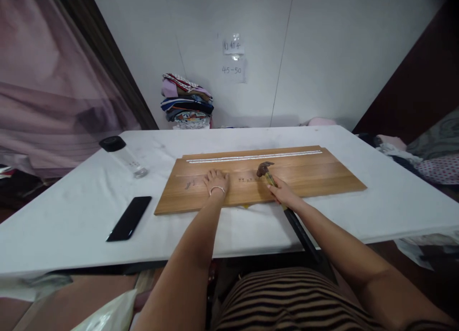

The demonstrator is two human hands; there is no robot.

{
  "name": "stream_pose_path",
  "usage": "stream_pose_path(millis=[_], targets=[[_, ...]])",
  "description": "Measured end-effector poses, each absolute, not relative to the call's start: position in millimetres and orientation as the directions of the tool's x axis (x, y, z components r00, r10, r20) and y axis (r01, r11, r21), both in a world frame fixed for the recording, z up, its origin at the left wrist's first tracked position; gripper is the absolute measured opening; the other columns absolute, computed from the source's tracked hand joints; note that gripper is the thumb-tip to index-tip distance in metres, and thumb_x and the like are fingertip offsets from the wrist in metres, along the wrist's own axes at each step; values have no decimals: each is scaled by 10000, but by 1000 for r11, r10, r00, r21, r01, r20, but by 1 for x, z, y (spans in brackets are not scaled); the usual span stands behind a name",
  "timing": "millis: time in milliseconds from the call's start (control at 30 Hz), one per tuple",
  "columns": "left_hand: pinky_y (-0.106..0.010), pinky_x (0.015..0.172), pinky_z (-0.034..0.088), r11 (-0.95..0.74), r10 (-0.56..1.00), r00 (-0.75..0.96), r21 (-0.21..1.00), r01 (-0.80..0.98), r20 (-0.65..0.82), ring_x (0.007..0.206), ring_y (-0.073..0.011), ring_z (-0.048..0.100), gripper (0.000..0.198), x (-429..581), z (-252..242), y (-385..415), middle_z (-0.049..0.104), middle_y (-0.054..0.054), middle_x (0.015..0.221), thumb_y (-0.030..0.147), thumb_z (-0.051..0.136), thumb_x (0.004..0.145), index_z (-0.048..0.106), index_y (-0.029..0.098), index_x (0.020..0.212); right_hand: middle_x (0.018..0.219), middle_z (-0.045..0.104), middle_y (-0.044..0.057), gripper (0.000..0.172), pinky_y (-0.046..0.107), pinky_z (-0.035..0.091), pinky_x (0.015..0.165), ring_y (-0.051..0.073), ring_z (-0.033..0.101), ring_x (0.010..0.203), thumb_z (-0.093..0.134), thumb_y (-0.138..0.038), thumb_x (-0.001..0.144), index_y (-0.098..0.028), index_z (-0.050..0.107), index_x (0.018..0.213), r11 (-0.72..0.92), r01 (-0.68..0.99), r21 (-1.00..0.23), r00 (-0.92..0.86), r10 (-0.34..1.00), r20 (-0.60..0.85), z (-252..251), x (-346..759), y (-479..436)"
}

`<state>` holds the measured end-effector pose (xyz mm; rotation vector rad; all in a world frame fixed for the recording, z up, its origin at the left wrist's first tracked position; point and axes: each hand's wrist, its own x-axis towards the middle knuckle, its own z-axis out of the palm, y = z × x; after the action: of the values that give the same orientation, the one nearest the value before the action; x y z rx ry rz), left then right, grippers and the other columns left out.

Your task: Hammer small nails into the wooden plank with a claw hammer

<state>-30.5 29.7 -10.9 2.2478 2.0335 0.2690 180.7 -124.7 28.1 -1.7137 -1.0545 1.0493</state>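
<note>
A wooden board (315,173) lies flat on the white-covered table. My left hand (216,180) rests on it with the fingers spread, a bracelet at the wrist. My right hand (281,192) is wrapped round the handle of a claw hammer (265,170), whose rusty head is over the board. Between the hands, a short row of nails (247,180) shows in the wood. A few more nails (188,185) lie left of my left hand. Two thin white strips (251,157) run along the board's far side.
On the table's left stand out a black phone (129,218) and a clear bottle (125,157) with a black lid, lying on its side. Folded clothes (187,101) are stacked by the wall at the back. The table's front edge (258,250) is close to my body.
</note>
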Motion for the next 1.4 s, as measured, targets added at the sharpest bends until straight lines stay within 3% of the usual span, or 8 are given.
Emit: stream_pose_path(millis=[533,1400], targets=[[-554,1194,332,-92,995,81,185,978,66,1462,-355,429,563,-30,-10,30,551,-200,1554,424,353,1000,658,141,1380,495,423,-136,575,184,276,362,77,341,322,632,-328,888,-174,532,1432,-267,221,-938,277,939,-202,29,181,-125],[-549,1212,316,-95,995,85,197,976,57,1478,-347,413,596,-29,-12,30,524,-201,1576,437,328,1014,625,129,1429,550,465,-118,468,199,298,361,72,345,327,598,-290,903,-183,582,1358,-276,309,-910,265,944,-196,23,186,-120]])
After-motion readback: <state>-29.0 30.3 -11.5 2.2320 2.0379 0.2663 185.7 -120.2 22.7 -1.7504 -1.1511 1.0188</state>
